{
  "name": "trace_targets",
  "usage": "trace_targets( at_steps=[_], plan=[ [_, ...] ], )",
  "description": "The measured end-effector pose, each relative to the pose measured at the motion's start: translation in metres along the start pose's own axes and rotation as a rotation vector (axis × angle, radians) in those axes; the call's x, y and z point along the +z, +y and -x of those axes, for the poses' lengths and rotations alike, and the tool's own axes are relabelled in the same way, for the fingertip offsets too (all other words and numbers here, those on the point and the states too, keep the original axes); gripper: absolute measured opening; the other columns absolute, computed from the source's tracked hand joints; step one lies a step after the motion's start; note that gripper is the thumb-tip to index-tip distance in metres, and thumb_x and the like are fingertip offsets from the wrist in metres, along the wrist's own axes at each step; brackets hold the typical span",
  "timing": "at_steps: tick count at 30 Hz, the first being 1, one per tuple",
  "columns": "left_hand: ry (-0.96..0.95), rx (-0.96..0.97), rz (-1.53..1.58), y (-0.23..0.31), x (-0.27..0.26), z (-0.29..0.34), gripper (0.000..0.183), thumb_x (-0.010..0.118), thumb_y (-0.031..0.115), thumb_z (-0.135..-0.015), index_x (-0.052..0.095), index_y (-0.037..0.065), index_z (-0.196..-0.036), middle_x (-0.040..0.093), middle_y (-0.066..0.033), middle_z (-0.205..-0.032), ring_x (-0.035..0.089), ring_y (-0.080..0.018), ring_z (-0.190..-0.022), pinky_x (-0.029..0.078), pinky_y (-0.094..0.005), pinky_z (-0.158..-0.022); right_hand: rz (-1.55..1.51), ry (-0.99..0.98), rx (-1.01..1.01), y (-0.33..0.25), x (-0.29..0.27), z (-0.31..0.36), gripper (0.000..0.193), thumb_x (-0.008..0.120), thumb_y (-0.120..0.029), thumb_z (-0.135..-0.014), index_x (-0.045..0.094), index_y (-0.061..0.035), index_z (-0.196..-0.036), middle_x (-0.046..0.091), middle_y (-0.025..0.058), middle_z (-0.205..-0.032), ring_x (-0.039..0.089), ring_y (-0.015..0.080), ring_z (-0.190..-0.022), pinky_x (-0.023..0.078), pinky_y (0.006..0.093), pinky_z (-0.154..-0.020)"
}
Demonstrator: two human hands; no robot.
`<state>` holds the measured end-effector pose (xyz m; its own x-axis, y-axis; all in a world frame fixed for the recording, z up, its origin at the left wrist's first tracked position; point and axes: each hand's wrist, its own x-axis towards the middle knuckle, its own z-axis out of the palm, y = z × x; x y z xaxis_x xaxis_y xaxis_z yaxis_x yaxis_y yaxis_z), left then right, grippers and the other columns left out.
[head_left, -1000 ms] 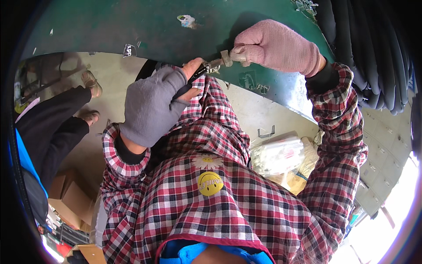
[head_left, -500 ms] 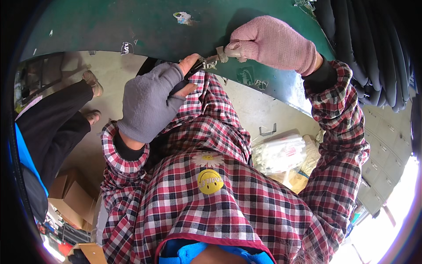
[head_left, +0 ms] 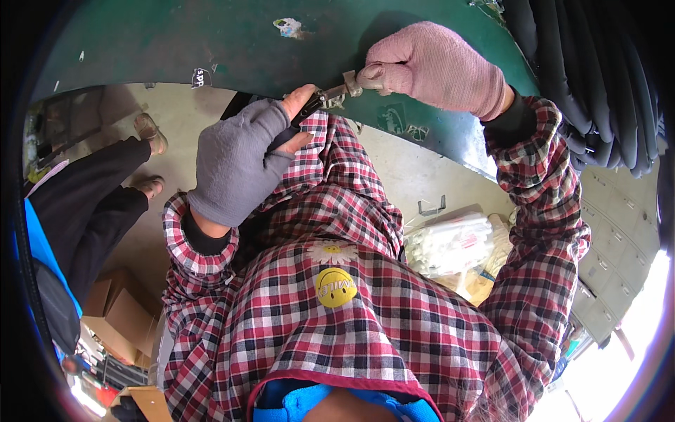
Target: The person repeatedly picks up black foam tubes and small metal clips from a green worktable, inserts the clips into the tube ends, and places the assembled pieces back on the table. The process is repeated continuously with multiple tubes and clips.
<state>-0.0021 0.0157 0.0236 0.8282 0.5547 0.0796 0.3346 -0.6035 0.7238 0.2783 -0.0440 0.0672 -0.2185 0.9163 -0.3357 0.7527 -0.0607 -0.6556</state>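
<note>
- a slim dark piece (head_left: 306, 110) is being held by the gray-gloved left hand (head_left: 242, 165), bare fingertips being closed narrowly about it, near the edge of the green table (head_left: 176, 46).
- its pale end piece (head_left: 353, 84) is being pinched by the pink-gloved right hand (head_left: 436, 70), fingers being pressed together; exact contact is being partly hidden.
- as judged, the dark piece is best being steadied firmly, the pale end being handled in line with it, without twisting.
- right-side elbow room is probably being limited by black tubes (head_left: 598, 84).
- the tabletop is being marked by a torn sticker (head_left: 288, 28).
- floor space is being shared with another person's legs (head_left: 91, 190), a cardboard box (head_left: 126, 320) and a plastic-wrapped bundle (head_left: 453, 243).
</note>
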Motion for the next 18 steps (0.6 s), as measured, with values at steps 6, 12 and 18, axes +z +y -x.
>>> trace_targets(
  at_steps=[6, 12, 18],
  plan=[
    [-0.023, 0.006, -0.026, 0.0013, -0.0019, 0.0, 0.053, 0.076, 0.026, -0.087, 0.063, 0.021, -0.139, 0.068, -0.0087, -0.09, 0.068, -0.029, -0.075, 0.054, -0.0381, -0.063, 0.015, -0.003, -0.015, 0.0007, 0.0004, -0.0005, 0.034, 0.065, -0.044, -0.095, 0.076, -0.0118, -0.094, 0.069, 0.0067, -0.075, 0.066, 0.0248, -0.069, 0.054, 0.0354, -0.067],
    [-0.007, 0.006, -0.017, 0.0013, 0.0021, 0.0029, 0.053, 0.076, 0.025, -0.087, 0.063, 0.021, -0.138, 0.068, -0.0084, -0.09, 0.068, -0.0284, -0.074, 0.054, -0.0377, -0.063, 0.038, -0.036, -0.003, -0.0022, 0.0005, -0.0006, 0.032, 0.067, -0.039, -0.096, 0.076, -0.0084, -0.096, 0.07, 0.0075, -0.077, 0.068, 0.0232, -0.071, 0.055, 0.0332, -0.069],
    [0.003, 0.053, 0.005, -0.0002, 0.0019, 0.0018, 0.061, 0.079, 0.013, -0.084, 0.061, 0.019, -0.142, 0.06, -0.0114, -0.08, 0.06, -0.0264, -0.064, 0.049, -0.0369, -0.062, 0.09, -0.008, -0.082, 0.0013, 0.0041, 0.0012, 0.027, 0.07, -0.03, -0.096, 0.077, -0.0044, -0.097, 0.073, 0.0088, -0.082, 0.07, 0.0229, -0.074, 0.057, 0.0307, -0.072]
  ],
)
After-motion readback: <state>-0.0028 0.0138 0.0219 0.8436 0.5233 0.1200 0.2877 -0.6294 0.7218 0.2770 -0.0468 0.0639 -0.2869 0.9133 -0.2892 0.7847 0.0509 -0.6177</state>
